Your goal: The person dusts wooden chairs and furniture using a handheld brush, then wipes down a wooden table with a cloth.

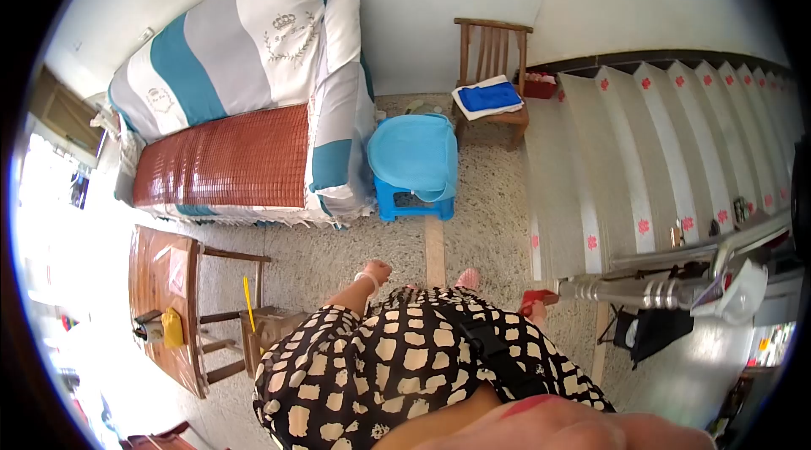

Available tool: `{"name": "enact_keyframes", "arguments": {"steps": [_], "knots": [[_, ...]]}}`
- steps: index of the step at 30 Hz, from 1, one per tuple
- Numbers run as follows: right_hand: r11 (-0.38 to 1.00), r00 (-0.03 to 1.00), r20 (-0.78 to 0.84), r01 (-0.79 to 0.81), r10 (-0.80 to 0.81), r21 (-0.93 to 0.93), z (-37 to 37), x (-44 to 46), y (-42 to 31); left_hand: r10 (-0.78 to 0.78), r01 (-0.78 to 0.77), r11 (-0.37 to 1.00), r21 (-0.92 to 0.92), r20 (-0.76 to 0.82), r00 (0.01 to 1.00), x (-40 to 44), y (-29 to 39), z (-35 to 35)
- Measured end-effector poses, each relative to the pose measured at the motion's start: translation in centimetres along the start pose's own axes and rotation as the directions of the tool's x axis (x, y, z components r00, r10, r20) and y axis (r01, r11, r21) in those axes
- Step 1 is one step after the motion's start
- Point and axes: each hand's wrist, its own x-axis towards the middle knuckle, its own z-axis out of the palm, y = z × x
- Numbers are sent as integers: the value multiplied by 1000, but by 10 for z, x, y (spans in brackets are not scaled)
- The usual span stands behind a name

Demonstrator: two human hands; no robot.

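My left hand (378, 270), with a pale bracelet at the wrist, hangs in front of my patterned dress (363, 365). Its fingers are curled in, and I see nothing in them. On the other side of the dress, my right hand (542, 296) is closed around a small red thing (529, 307) whose kind I cannot make out. This hand is near the silver post (625, 291) of the stair railing. Ahead of me stands a blue plastic stool (414, 201) with a light blue basin (412, 150) on it. Neither hand touches them.
A sofa (224, 150) with a striped cover stands at the left. Below it is a wooden table (187, 349) holding a yellow item (172, 328). A wooden chair (493, 46) bears a folded blue cloth (490, 96). Stairs (625, 163) rise at the right.
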Motion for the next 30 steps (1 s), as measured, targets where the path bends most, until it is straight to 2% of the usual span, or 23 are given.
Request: {"name": "enact_keyframes", "arguments": {"steps": [1, 3, 4, 6, 7, 8, 9, 11, 13, 14, 15, 16, 17, 19, 22, 23, 25, 26, 27, 28, 29, 30], "knots": [[984, 997, 57, -55, 46, 171, 5, 50, -9, -9, 9, 1000, 19, -1, 1000, -2, 4, 6], [983, 990, 110, 102, -86, -155, 58, 11, -53, 158, -183, 963, 198, 139, 978, 43, -38, 17], [954, 973, 195, 169, -122, -247, 81, 14, -69, 226, -282, 917, 281, 216, 950, 72, -67, 19], [884, 928, 346, 275, -141, -377, 136, -10, -103, 190, -236, 933, 270, 186, 964, 56, -47, 17], [850, 906, 403, 311, -129, -426, 168, -36, -119, 182, -201, 955, 220, 105, 978, 43, -38, 22], [876, 880, 459, 314, -124, -365, 197, -34, -126, 172, -173, 971, 163, 24, 985, 30, -28, 26], [901, 848, 515, 314, -124, -300, 225, -32, -132, 267, -256, 952, 170, -41, 963, 49, -57, 33], [944, 783, 622, 212, -10, -252, 285, -67, -149, 183, -181, 983, 29, -95, 979, 61, -66, 45], [982, 723, 687, 67, 75, -178, 347, -56, -150, -159, 156, 955, -253, 11, 987, 43, -39, 43], [970, 666, 743, 128, 68, -204, 374, -66, -150, -34, 42, 984, 174, -46, 998, 16, -5, 36], [956, 607, 792, 188, 66, -224, 396, -87, -149, 97, -53, 815, 577, -46, 994, -3, 23, 27], [940, 547, 834, 246, 67, -237, 415, -105, -144, 168, -187, 693, 696, 96, 981, -4, 32, 17], [916, 522, 851, 306, 66, -259, 432, -118, -137, 236, -328, 547, 770, 235, 943, -4, 41, 7], [849, 445, 894, 452, 52, -274, 480, -146, -133, 118, -239, 481, 844, 207, 971, 17, 53, -5], [798, 330, 941, 545, 78, -258, 550, -185, -130, 247, -429, 154, 890, 386, 889, 61, 59, -36], [771, 264, 961, 594, 83, -230, 575, -195, -128, 276, -469, 30, 883, 444, 853, 78, 61, -49], [725, 199, 975, 657, 98, -207, 616, -218, -124, 333, -462, 36, 886, 425, 842, 103, 73, -71], [715, 155, 981, 672, 115, -191, 638, -226, -121, 322, -383, 488, 784, 246, 914, 111, 79, -79], [709, 113, 985, 684, 131, -173, 657, -233, -117, 216, -226, 953, 204, 66, 974, 118, 80, -83], [692, 80, 987, 705, 140, -156, 678, -239, -113, 55, -89, 899, -428, -92, 994, 122, 87, -87], [676, 44, 988, 724, 148, -134, 700, -245, -107, 18, -80, 770, -633, -104, 994, 123, 91, -89], [683, 34, 989, 719, 147, -126, 718, -256, -102, -9, -74, 546, -834, -94, 996, 127, 88, -88]]}}
